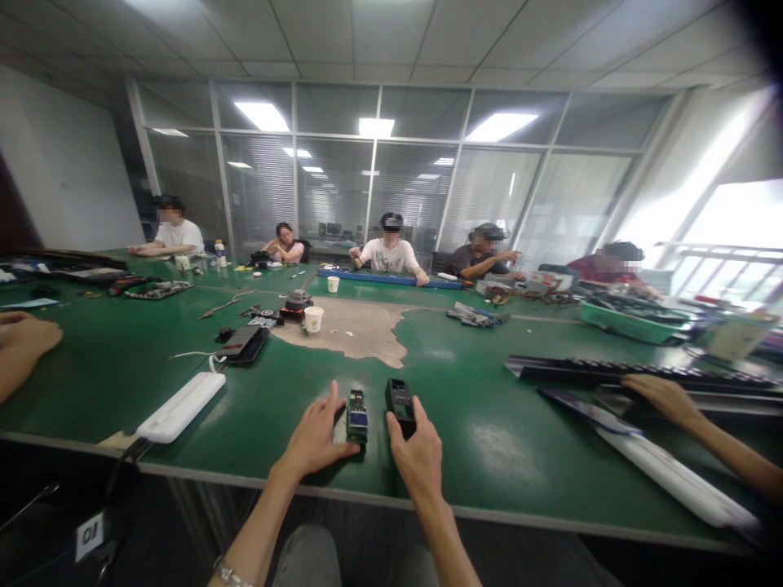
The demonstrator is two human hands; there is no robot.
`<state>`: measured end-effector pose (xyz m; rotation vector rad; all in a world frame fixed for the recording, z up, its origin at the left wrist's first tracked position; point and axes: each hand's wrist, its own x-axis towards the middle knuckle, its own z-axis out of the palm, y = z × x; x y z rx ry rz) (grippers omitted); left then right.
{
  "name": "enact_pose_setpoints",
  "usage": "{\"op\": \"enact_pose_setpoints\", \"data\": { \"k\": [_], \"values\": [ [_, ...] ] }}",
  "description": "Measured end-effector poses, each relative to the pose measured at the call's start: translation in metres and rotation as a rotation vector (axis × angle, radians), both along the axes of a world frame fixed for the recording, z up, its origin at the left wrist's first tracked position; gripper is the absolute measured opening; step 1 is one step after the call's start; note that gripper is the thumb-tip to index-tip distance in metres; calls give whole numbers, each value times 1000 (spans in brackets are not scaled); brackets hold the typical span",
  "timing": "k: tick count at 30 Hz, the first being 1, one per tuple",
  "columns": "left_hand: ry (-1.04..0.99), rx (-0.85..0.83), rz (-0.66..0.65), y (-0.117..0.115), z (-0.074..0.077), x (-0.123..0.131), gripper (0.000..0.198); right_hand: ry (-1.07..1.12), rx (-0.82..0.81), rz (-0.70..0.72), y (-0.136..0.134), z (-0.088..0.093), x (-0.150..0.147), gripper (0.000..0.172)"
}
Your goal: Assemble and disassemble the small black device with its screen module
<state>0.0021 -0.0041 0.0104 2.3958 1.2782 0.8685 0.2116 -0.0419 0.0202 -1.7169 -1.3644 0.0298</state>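
At the table's near edge, my left hand (313, 438) is around a small green circuit board (358, 420) with a blue part on it. Its thumb lies against the board's near end, the index finger points forward, and the other fingertips are partly hidden at the board's left side. To the right, my right hand (419, 447) grips a narrow black plastic housing (399, 398), thumb on the near left and fingers along the right side. A short gap of table separates board and housing.
A white power strip (182, 408) lies left on the green table (477, 440). Paper cups (314, 319) stand ahead. Gloves (475, 315), black metal rails (612, 373) and a green basket (633, 323) are farther right. Co-workers' hands show at both sides; several people sit opposite.
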Motion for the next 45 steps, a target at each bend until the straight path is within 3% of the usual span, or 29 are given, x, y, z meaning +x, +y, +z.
{"op": "enact_pose_setpoints", "data": {
  "k": [6, 17, 26, 33, 39, 45],
  "values": [
    [5, -9, -3, 0, 1, 1, 121, 9, -52, -13, -1, -18, 11, 71],
    [20, -15, 6, 1, -1, 2, 118, -106, -46, -6, -5, -26, 11, 68],
    [15, -2, 9, 1, -1, 3, 115, -96, 41, 21, -6, -25, 10, 83],
    [-17, 23, -18, -1, 1, 2, 110, -142, -24, 56, -7, -26, 12, 68],
    [-20, 16, -17, 0, 0, 1, 110, 19, -53, 21, -7, -4, 0, 71],
    [-30, 24, -21, -1, 0, 0, 109, 76, -9, 130, 1, 31, -34, 68]
  ]
}}
